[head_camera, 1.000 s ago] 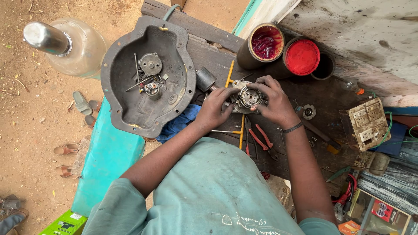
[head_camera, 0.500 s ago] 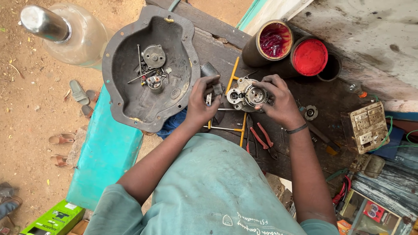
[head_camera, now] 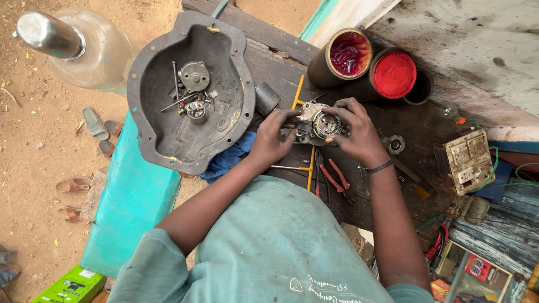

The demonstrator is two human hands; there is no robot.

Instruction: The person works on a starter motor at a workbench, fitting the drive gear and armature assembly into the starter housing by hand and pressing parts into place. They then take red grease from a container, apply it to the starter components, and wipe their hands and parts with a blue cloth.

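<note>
Both hands grip a small grey metal motor assembly (head_camera: 319, 124) with a round toothed part on its face, held just above the dark wooden workbench (head_camera: 359, 185). My left hand (head_camera: 272, 137) clasps its left side and my right hand (head_camera: 355, 130), with a black wristband, wraps its right side. Left of my left hand lies a large grey metal housing (head_camera: 188, 92) holding loose screws and small parts. A short grey cylinder (head_camera: 267, 98) stands between the housing and the assembly.
Two dark cans, one with red lumps (head_camera: 347, 53) and one with a red lid (head_camera: 393, 74), stand behind. Red-handled pliers (head_camera: 337, 182), a yellow tool (head_camera: 309, 168), a blue cloth (head_camera: 227, 160), a switch board (head_camera: 467, 161), a teal bench (head_camera: 132, 207) and a glass bottle (head_camera: 76, 47) surround.
My left hand left the assembly, reached toward the grey cylinder, then came back to grip the assembly's left side. My right hand kept holding it throughout.
</note>
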